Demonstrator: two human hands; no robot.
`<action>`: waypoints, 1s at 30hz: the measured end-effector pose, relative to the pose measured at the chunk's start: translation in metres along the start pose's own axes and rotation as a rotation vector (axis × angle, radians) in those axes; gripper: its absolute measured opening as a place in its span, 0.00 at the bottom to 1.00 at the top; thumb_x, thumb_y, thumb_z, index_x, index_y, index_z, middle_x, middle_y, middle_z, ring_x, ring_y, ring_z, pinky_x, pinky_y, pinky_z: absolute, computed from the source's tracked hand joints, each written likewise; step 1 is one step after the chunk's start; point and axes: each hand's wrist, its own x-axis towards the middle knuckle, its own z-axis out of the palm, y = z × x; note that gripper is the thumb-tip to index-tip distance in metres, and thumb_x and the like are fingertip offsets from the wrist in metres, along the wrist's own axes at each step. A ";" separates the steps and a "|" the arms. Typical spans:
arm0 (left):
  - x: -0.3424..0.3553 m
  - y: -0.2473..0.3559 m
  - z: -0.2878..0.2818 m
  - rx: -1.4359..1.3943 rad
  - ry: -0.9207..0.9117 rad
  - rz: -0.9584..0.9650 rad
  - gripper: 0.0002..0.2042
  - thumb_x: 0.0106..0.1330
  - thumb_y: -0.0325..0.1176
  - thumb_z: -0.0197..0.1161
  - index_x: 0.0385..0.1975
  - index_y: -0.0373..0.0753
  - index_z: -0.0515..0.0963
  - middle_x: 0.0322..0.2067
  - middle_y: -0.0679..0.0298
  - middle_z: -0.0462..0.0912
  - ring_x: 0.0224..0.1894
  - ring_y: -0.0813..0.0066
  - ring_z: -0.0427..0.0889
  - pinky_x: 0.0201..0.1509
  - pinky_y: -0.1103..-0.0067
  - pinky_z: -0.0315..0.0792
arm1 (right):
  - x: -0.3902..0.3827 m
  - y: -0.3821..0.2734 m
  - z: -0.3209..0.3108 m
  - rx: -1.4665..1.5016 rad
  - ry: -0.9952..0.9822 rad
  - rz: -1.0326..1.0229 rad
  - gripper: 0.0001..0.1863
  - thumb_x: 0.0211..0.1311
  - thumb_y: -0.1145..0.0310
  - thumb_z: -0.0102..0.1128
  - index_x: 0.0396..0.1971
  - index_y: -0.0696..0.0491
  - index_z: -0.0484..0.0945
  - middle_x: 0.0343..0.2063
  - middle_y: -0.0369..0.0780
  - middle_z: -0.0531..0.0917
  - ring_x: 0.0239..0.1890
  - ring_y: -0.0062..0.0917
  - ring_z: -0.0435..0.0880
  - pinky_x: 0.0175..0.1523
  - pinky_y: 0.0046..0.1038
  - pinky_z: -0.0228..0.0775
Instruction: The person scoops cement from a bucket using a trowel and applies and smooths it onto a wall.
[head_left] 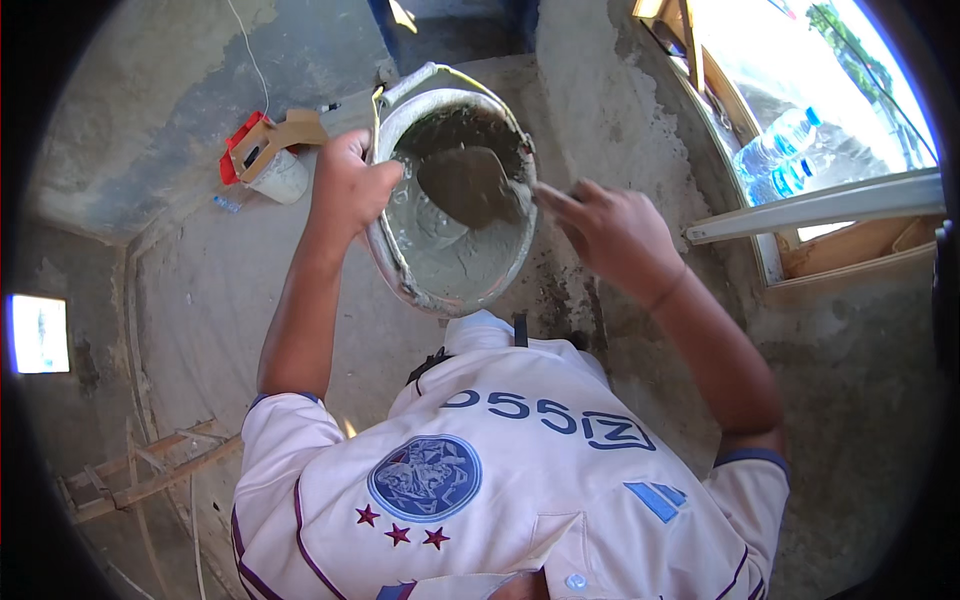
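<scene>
Since both hands are busy, we log the bucket (440,298) first: it sits ahead of the chest, between the hands, mouth tipped toward the wearer's view, its oval opening longer front to back than side to side. We see grey wet mortar (470,265) inside.

Left hand (355,185): closed on the left rim, thumb along the edge; fingers mostly hidden outside, so we can't tell how they're placed. Right hand (615,235): curled nearly shut, just outside the right rim, apparently around the trowel's handle; most of that handle is covered.

Key relation, we'd say: the trowel (465,187) lies across the opening, long axis running left to right, blade reaching from the right hand toward the left one. Its broad rounded end is over or in the mortar, nearer the left thumb; its neck crosses by the right rim. We can't tell how deep the blade sits. Right hand is nearer the handle, left nearer the blade's far end.

We note the bail (411,82) swung to the far side, a white pail (282,180) on the floor far left, and bottles (785,140) at the window, right.
</scene>
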 end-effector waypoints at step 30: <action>0.000 0.071 0.006 -0.267 -0.138 0.106 0.06 0.42 0.22 0.54 0.21 0.32 0.75 0.19 0.68 0.75 0.20 0.83 0.69 0.24 0.84 0.63 | 0.004 -0.034 -0.076 -0.212 -0.251 0.330 0.13 0.58 0.66 0.47 0.44 0.47 0.73 0.22 0.43 0.80 0.27 0.37 0.82 0.31 0.37 0.73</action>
